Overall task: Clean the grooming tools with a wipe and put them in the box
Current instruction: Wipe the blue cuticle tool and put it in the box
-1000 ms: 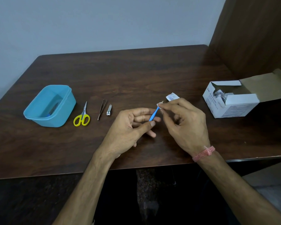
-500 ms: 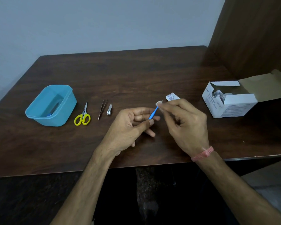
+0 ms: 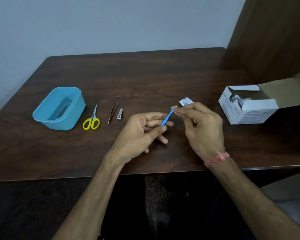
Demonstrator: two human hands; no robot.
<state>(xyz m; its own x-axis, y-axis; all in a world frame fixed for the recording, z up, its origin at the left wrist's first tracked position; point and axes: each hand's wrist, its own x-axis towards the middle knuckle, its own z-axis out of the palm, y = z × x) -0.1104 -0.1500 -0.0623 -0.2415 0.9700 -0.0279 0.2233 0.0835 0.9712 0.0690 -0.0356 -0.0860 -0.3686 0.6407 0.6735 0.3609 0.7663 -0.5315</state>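
My left hand [image 3: 142, 134] pinches the lower end of a thin blue tool [image 3: 166, 117], whose long axis runs up and right toward my right hand [image 3: 200, 125]. That hand is closed on a small wipe [image 3: 174, 107] wrapped over the tool's tip. From the tool, the blue box [image 3: 59, 108] sits well to the left on the surface [image 3: 154, 78], past the nail clipper [image 3: 120, 114], tweezers [image 3: 112, 113] and scissors [image 3: 92, 119], so I judge the left hand nearer for the drop.
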